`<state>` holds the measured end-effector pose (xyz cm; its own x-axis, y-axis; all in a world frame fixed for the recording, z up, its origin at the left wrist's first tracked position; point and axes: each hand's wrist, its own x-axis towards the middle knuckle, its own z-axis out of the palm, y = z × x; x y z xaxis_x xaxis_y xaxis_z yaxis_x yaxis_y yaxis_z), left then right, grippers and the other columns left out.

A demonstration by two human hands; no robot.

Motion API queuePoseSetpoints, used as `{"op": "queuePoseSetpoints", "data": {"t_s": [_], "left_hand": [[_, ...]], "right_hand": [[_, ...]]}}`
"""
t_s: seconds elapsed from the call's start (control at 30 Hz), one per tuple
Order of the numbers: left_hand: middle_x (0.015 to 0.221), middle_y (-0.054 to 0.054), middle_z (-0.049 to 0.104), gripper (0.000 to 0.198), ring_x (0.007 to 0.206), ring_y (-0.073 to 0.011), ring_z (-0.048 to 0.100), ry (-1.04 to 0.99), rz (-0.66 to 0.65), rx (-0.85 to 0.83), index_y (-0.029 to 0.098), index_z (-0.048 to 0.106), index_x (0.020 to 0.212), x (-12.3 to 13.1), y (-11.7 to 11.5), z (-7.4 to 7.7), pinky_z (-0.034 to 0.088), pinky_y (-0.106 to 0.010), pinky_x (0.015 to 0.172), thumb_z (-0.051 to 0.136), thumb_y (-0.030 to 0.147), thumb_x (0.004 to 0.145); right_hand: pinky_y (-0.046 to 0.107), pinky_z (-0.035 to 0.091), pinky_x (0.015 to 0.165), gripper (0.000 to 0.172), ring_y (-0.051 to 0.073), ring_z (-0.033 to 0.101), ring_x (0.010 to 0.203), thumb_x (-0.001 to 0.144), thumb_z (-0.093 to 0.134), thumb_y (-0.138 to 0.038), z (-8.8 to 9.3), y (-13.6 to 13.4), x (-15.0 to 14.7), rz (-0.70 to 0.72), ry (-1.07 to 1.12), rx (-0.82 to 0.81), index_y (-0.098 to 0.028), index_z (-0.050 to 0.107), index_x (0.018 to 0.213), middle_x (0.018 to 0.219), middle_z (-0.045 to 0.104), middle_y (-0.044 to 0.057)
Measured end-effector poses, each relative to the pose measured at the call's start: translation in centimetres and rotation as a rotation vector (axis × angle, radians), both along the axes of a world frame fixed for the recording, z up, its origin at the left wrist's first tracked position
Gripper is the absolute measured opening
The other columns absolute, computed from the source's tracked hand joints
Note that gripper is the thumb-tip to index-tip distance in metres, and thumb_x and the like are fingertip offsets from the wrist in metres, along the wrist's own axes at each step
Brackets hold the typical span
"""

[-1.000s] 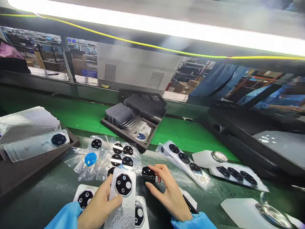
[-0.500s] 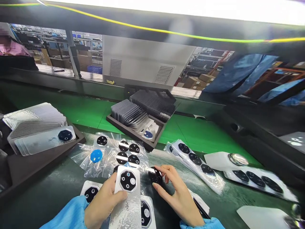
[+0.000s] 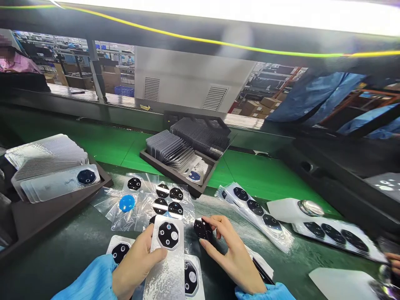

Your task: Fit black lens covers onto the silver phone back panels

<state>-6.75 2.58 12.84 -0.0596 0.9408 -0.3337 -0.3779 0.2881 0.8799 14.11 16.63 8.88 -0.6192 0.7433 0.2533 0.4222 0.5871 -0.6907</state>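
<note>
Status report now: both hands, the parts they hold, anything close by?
Left hand grips silver textured phone back cover. Right hand fingers pinch black octagonal camera lens piece. Clear plastic film sheets just beyond.

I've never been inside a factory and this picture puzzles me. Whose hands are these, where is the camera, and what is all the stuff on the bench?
The camera sits on a worker's head, looking forward and down, so the two hands in blue sleeves are the worker's own. The left hand holds a silvery phone back cover with a black camera plate. The right hand pinches a loose black lens piece in its fingers. On the dark bench lie clear film sheets carrying more black pieces, strips of the same, and two more covers under the hands. A tray at left holds stacked covers; another tray sits on the green belt behind.
</note>
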Motion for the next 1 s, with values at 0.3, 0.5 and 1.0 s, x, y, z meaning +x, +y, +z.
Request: {"op": "queuePoseSetpoints", "data": {"t_s": [0.3, 0.5, 1.0], "left_hand": [[0.13, -0.007, 0.06, 0.052, 0.125, -0.0269, 0.05, 0.003, 0.005, 0.018, 0.02, 0.049, 0.132, 0.06, 0.13, -0.56, 0.037, -0.04, 0.105, 0.059, 0.018, 0.08], [0.131, -0.006, 0.059, 0.054, 0.127, -0.0285, 0.048, 0.004, 0.007, 0.0, 0.022, 0.049, 0.132, 0.07, 0.16, -0.32, 0.035, -0.042, 0.106, 0.062, 0.022, 0.079], [0.127, -0.007, 0.062, 0.05, 0.124, -0.0272, 0.051, 0.038, 0.002, -0.013, 0.019, 0.05, 0.131, 0.03, 0.17, 0.43, 0.036, -0.04, 0.104, 0.059, 0.019, 0.082]], "right_hand": [[0.034, 0.052, 0.07, 0.035, 0.019, 0.055, 0.082, 0.086, 0.058, -0.034, 0.06, 0.0, 0.06, 0.021, 0.006, -0.002, -0.028, 0.057, 0.121, 0.104, 0.055, 0.006], [0.034, 0.053, 0.07, 0.034, 0.02, 0.056, 0.081, 0.086, 0.058, -0.035, 0.22, -0.05, 0.0, 0.013, 0.007, -0.016, -0.028, 0.058, 0.119, 0.102, 0.055, 0.006], [0.034, 0.052, 0.073, 0.034, 0.02, 0.056, 0.086, 0.088, 0.058, -0.033, -0.34, 0.07, 0.36, 0.054, -0.021, -0.015, -0.029, 0.056, 0.122, 0.105, 0.054, 0.006]]}}
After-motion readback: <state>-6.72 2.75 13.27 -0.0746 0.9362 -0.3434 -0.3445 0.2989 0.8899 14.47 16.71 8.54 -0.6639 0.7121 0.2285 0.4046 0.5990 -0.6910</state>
